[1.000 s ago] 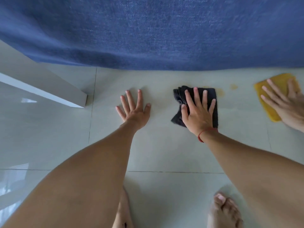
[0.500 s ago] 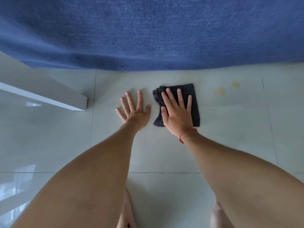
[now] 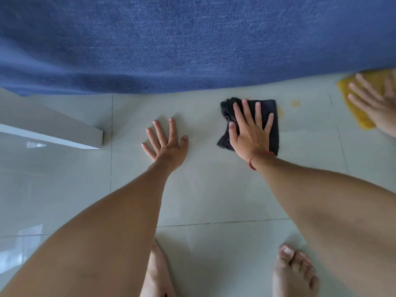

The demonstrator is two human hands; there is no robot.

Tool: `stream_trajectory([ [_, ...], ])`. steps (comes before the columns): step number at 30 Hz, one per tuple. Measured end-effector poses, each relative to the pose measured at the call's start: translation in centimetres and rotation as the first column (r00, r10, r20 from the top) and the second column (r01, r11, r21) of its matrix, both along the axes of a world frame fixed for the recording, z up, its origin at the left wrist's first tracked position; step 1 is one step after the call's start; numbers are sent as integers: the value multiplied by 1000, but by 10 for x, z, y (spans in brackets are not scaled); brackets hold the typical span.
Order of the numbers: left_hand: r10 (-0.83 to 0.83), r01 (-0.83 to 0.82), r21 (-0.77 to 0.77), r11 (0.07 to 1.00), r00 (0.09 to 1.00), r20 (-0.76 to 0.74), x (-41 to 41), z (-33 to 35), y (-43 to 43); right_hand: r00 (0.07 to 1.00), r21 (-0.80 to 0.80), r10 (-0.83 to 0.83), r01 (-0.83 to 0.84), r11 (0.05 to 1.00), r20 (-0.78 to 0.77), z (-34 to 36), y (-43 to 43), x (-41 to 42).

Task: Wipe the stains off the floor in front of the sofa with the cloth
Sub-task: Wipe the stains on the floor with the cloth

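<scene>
A folded black cloth [image 3: 271, 108] lies on the pale tiled floor [image 3: 214, 189] just in front of the blue sofa [image 3: 192, 39]. My right hand [image 3: 250, 131] presses flat on the cloth with its fingers spread. The cloth's right edge touches a yellowish stain [image 3: 280, 111]. A second small ring-shaped stain [image 3: 296, 103] sits further right. My left hand [image 3: 166, 142] rests palm down on the bare tile, fingers apart, holding nothing.
Another person's hand [image 3: 372, 103] presses a yellow cloth [image 3: 353, 88] on the floor at the far right. A white furniture edge [image 3: 53, 133] juts in from the left. My bare feet [image 3: 293, 273] are at the bottom.
My right hand has slid the black cloth to the right, up to the yellowish stain. The other person's hand with the yellow cloth has come back into view. My left hand stayed put.
</scene>
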State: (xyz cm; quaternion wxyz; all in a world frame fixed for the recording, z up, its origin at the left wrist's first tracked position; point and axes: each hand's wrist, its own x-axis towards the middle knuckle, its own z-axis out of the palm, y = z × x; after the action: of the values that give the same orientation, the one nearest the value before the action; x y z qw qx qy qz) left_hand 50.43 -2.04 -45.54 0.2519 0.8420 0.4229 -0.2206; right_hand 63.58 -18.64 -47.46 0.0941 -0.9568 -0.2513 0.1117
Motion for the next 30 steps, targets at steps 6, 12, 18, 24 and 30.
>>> stream_trajectory([
  [6, 1, -1, -5, 1000, 1000, -22, 1, 1, 0, 996, 5, 86, -86, 996, -13, 1, 41, -6],
  [12, 27, -31, -46, 998, 996, -89, 4, 10, 1, 969, 40, 243, -242, 970, -33, 4, 20, -43],
  [18, -119, 116, 27, 993, 982, 149, 39, 14, -38, 975, 59, 221, -219, 974, -25, 4, -36, -60],
  [24, -156, 155, 21, 988, 987, 49, 51, 1, -55, 998, 25, -55, 56, 998, -30, 2, -77, -23],
  [30, -166, 165, -51, 985, 986, -10, 56, 7, -51, 979, 3, -206, 206, 979, -5, -1, -43, 13],
])
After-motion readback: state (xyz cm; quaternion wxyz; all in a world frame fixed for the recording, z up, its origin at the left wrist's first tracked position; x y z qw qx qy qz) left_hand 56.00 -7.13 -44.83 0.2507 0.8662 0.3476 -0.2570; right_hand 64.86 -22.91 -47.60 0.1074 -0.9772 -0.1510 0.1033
